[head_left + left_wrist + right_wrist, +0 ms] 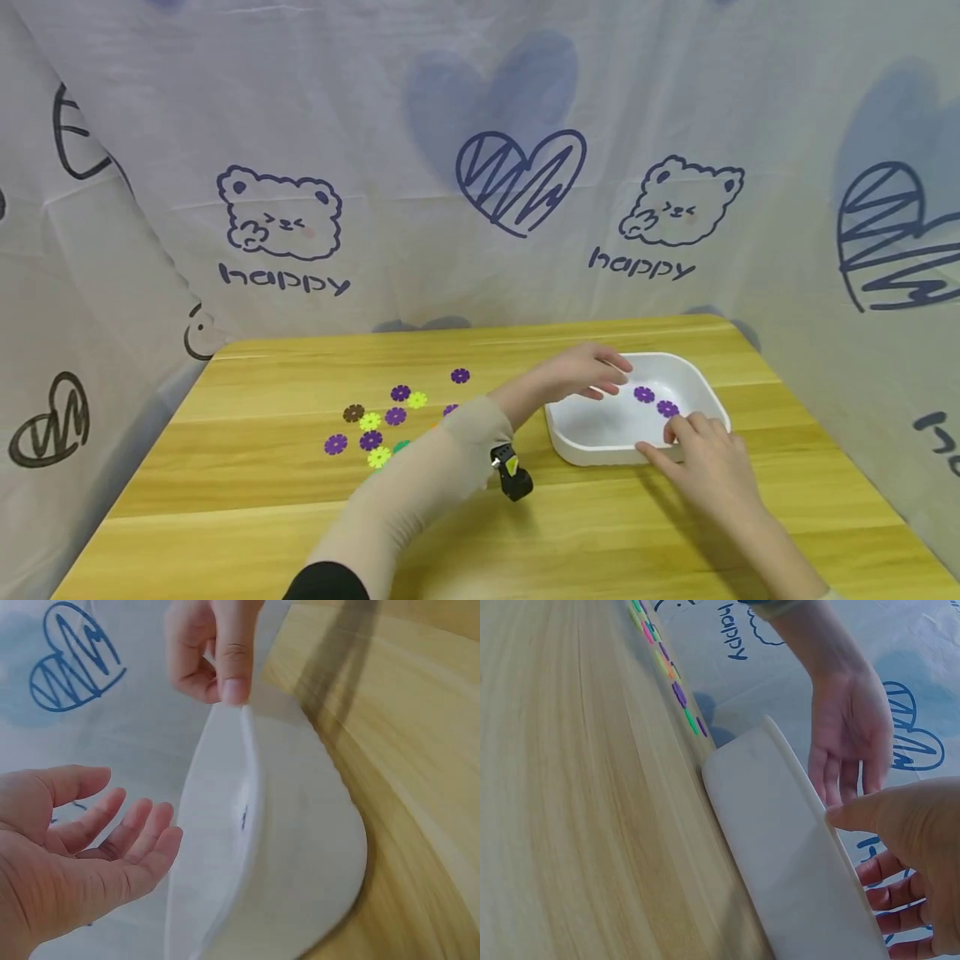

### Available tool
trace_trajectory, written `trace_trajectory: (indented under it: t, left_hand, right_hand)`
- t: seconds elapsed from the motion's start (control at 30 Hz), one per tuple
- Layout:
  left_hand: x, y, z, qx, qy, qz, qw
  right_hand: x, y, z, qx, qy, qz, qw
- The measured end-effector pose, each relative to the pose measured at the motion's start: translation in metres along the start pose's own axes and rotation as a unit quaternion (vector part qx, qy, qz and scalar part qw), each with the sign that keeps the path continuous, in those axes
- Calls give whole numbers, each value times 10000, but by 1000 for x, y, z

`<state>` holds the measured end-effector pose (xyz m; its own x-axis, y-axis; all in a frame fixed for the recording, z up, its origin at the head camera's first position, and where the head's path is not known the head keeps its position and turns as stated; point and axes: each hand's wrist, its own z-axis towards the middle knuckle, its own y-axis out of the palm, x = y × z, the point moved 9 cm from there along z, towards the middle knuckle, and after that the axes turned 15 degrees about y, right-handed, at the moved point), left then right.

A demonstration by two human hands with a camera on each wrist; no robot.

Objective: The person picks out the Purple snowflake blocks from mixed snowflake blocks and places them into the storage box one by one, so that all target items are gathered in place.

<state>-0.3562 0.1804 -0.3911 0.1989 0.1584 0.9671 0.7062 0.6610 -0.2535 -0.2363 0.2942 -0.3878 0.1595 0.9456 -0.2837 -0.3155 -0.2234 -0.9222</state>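
A white plastic tray (600, 454) stands on the right of the table, with two purple snowflake-shaped discs (643, 395) lying in it. My left hand (585, 372) hovers over the tray's left side, palm turned inward; in the left wrist view its fingers (139, 832) are loosely bent with nothing between them. At the tray's near right corner, my right hand (708, 462) holds the rim. Its thumb (855, 814) lies on the rim's edge while the other fingers reach over the inside.
Left of the tray, several loose discs in purple (336, 444), yellow (379, 457), brown (353, 413) and green are scattered on the wooden table (247, 467); my left sleeve (427, 475) covers part of them. A printed white cloth (405, 275) hangs behind and at both sides.
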Motion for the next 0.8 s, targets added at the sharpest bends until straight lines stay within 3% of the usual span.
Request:
trace_trajectory:
  t: [0.27, 0.43, 0.6, 0.8]
  left_hand:
    - [18, -30, -49, -133, 328, -98, 9993]
    - [20, -51, -79, 35, 374, -9, 9993]
    - [14, -70, -109, 231, 469, 417, 9978]
    - [-5, -84, -136, 504, 574, 751, 9942]
  right_hand:
    - [1, 1, 0, -24, 9, 12, 10000]
    - [0, 0, 0, -2, -25, 24, 10000]
    - [-1, 0, 1, -72, 6, 1, 10000]
    - [0, 1, 0, -95, 34, -17, 9999]
